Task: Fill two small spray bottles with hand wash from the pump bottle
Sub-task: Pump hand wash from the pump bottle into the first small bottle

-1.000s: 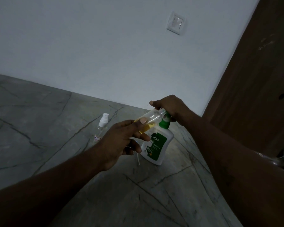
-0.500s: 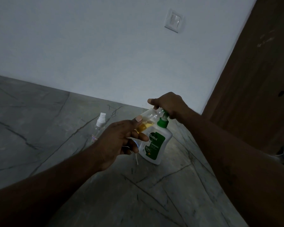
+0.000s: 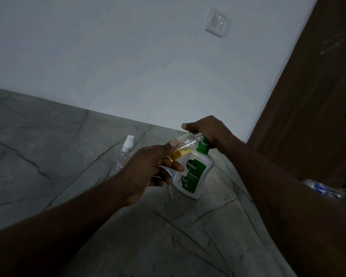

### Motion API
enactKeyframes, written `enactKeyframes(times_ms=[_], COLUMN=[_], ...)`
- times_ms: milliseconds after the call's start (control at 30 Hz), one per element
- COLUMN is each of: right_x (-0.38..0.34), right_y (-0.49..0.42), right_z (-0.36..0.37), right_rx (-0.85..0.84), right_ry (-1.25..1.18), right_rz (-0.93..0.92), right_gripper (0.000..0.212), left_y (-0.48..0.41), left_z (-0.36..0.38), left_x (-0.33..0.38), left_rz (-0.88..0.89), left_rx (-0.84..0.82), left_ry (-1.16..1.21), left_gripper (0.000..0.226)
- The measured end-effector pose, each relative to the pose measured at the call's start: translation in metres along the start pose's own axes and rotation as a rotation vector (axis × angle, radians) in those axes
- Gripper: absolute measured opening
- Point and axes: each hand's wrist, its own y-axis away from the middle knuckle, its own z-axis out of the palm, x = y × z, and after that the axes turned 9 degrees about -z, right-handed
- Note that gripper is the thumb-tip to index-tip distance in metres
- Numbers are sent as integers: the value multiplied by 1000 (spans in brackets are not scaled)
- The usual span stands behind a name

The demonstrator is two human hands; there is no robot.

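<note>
My left hand [image 3: 148,170] grips a small clear spray bottle [image 3: 183,146] without its cap, tilted with its open mouth at the pump's nozzle. Yellow liquid sits in its lower part. A thin white tube, held in the same hand, hangs below its lower fingers. My right hand [image 3: 206,129] rests on top of the green pump head of the white Dettol pump bottle [image 3: 194,174], which stands on the marble surface. A second small spray bottle [image 3: 124,154], capped with a white sprayer, stands to the left behind my left hand.
The grey veined marble surface [image 3: 68,156] runs to a white wall with a light switch [image 3: 216,22]. A brown wooden door [image 3: 318,96] stands at the right. A plastic water bottle [image 3: 318,188] lies low at the right edge.
The hands and bottles keep almost the same pose. The yellow liquid in the small bottle appears slightly higher than one second ago.
</note>
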Motion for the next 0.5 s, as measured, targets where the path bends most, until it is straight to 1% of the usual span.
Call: enactKeyframes(times_ms=[267, 400, 500], right_x=[-7, -1, -1], right_y=[-6, -3, -2], right_z=[-11, -7, -3], right_rx=[15, 33, 25], right_ry=[231, 71, 64], right_rz=[-127, -48, -46], right_gripper=[42, 37, 36], left_y=[2, 2, 1], left_z=[1, 2, 2], left_x=[3, 2, 0], left_rz=[26, 22, 15], left_rx=[-17, -9, -1], left_ry=[10, 12, 7], left_gripper=[54, 56, 58])
